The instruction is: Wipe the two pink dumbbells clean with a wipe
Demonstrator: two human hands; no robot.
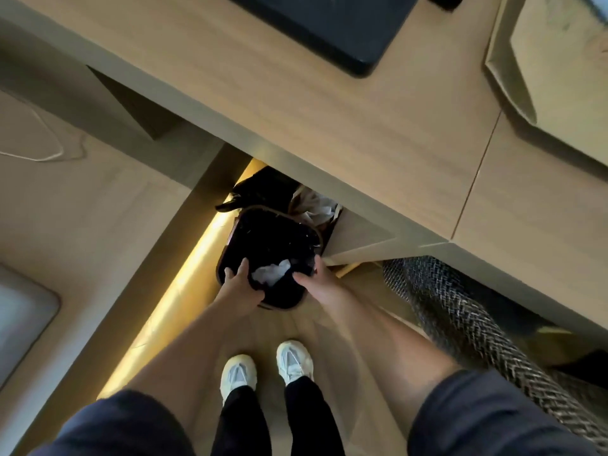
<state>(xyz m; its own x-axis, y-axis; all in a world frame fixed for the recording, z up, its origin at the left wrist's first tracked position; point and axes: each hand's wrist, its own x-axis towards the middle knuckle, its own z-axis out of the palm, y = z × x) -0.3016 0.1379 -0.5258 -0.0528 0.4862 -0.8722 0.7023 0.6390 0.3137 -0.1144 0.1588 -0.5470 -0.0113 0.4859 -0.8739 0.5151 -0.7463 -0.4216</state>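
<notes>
Both hands, left [237,288] and right [318,282], grip a black bin's [273,238] near rim. A crumpled white wipe [270,272] lies inside. The bin stands on the floor beneath the table's [329,120] front edge.

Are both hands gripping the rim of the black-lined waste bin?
Yes: the left hand and the right hand each clasp the near rim of the black-lined waste bin, with a crumpled white wipe inside.

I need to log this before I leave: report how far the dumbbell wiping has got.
Likely near its end. Looks done: a crumpled white wipe lies inside the black bin, so it seems used and thrown away. In hand: the left hand and right hand both hold the bin's near rim, beside the desk. Left: unclear, since no pink dumbbell is in view to confirm both are clean.
</notes>
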